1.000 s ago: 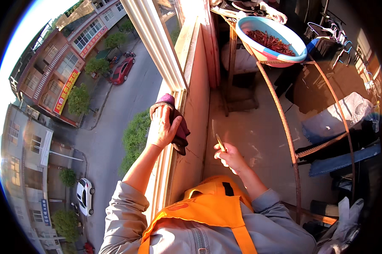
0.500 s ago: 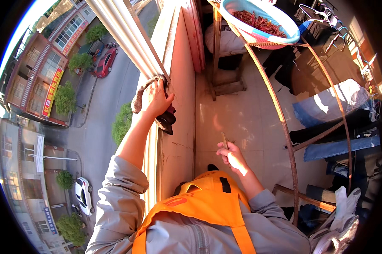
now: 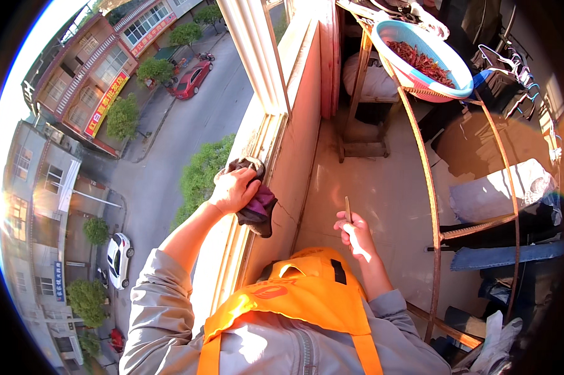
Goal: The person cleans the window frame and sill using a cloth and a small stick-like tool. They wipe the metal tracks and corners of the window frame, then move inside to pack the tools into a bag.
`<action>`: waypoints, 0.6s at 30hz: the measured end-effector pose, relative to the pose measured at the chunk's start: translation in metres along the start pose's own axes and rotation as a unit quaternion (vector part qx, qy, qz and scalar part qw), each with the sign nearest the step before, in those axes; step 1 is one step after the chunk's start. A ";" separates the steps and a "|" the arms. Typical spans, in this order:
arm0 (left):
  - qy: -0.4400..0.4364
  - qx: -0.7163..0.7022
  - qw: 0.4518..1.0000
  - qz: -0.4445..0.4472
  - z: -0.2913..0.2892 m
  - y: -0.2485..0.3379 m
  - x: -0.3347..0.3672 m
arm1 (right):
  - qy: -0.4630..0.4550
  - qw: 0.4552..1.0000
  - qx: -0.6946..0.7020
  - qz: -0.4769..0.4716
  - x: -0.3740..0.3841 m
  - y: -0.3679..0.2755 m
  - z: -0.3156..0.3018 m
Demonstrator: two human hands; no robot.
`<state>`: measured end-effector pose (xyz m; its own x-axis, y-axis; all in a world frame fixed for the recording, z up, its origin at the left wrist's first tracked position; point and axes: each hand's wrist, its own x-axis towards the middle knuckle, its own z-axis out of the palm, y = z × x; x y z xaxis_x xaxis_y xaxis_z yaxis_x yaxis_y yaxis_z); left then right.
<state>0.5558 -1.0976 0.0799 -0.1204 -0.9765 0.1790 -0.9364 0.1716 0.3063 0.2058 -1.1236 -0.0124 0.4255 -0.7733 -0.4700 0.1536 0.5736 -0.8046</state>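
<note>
My left hand [image 3: 235, 190] is closed round a crumpled dark cloth [image 3: 257, 209] with grey and purple parts. It presses the cloth onto the window sill track [image 3: 238, 234], and one end of the cloth hangs over the inner side. Farther along the sill stands the white window frame [image 3: 257, 56]. My right hand [image 3: 357, 234], held low over the floor to the right, grips a thin brownish stick [image 3: 348, 209] that points up and away. What the stick is exactly cannot be made out.
Outside the window, far below, lies a street [image 3: 157, 150] with parked cars. A rusty metal rack [image 3: 429, 187] rises on the right, with a blue basin [image 3: 450, 56] of dried red chillies on it. Clothes [image 3: 507, 187] and hangers crowd behind. A wooden stand [image 3: 360, 100] is ahead.
My left hand has slid the cloth along the sill toward me, away from the upright window frame. My right hand still holds the stick, and the view has shifted a little.
</note>
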 end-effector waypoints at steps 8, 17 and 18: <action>0.082 -0.083 0.950 -0.290 -0.121 -0.104 -0.115 | 0.028 1.000 -0.014 0.002 -0.003 0.005 -0.013; 0.260 -0.354 0.867 -0.234 -0.066 -0.047 0.013 | 0.003 0.999 -0.054 0.002 0.000 0.010 -0.011; 0.219 -0.264 0.920 -0.188 -0.054 -0.037 0.026 | 0.005 0.998 -0.057 -0.004 0.000 0.010 -0.014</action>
<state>0.6049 -1.1226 0.1238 0.4323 -0.8529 0.2926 -0.5800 -0.0146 0.8145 0.1943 -1.1217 -0.0257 0.4160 -0.7806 -0.4665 0.0543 0.5334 -0.8441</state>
